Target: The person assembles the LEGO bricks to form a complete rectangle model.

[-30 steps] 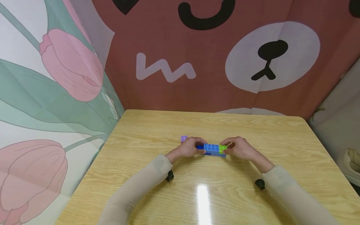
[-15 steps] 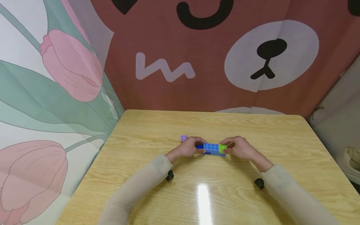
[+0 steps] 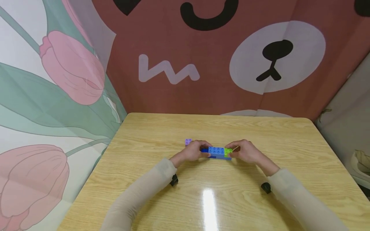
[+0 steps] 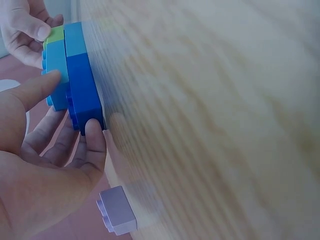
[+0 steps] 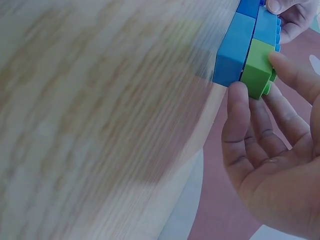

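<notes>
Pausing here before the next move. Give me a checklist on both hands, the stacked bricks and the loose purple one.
1. Left hand on the stack: ok, thumb against the upper light blue brick.
2. Right hand on the green brick: ok, thumb touching it.
3. Green brick in the top row, at the right end of the upper light blue brick: ok.
4. Top row fully pressed down: cannot tell; a thin dark seam shows between the rows.
5. Dark blue brick fully covered: not ok, studs show at its left end.
6. Purple brick attached: not ok, it sits apart on the table.
</notes>
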Available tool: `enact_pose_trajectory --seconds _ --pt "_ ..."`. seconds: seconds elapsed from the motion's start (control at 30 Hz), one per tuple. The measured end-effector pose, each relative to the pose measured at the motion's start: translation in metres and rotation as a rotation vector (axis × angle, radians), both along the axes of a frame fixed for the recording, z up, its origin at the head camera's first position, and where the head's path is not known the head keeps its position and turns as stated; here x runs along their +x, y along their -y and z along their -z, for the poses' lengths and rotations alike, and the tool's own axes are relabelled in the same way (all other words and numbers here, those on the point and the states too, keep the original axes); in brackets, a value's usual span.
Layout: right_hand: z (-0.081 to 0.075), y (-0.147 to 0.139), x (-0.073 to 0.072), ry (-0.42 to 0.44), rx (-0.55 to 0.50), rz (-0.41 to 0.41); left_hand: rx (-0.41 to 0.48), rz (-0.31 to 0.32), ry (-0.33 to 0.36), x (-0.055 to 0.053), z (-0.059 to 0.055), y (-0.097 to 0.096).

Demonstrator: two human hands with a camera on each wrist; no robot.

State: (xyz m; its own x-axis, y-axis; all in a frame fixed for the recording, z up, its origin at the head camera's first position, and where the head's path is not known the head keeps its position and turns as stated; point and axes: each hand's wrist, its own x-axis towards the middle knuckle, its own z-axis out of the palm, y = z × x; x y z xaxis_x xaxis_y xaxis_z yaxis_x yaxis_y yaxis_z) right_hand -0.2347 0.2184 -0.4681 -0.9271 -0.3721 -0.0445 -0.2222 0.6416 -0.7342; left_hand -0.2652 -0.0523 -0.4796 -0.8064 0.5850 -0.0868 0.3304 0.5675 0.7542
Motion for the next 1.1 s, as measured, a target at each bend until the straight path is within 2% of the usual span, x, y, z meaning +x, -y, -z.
enact_pose_trajectory --seconds 0.47,0.87,1.1 --pt "-0.0004 -0.0015 0.0004 0.018 -0.042 -0.008 -0.005 0.000 -0.020 -0.0026 0.0031 0.0002" --pt "0.0014 -0.0014 0.0003 0.088 -0.074 0.003 -0.005 -0.005 -0.017 -0.0009 0.0027 0.0003" --pt "0.0023 -0.0008 -0.0011 0.108 -0.078 0.001 -0.010 0.001 -0.038 -0.0018 0.0046 -0.0002"
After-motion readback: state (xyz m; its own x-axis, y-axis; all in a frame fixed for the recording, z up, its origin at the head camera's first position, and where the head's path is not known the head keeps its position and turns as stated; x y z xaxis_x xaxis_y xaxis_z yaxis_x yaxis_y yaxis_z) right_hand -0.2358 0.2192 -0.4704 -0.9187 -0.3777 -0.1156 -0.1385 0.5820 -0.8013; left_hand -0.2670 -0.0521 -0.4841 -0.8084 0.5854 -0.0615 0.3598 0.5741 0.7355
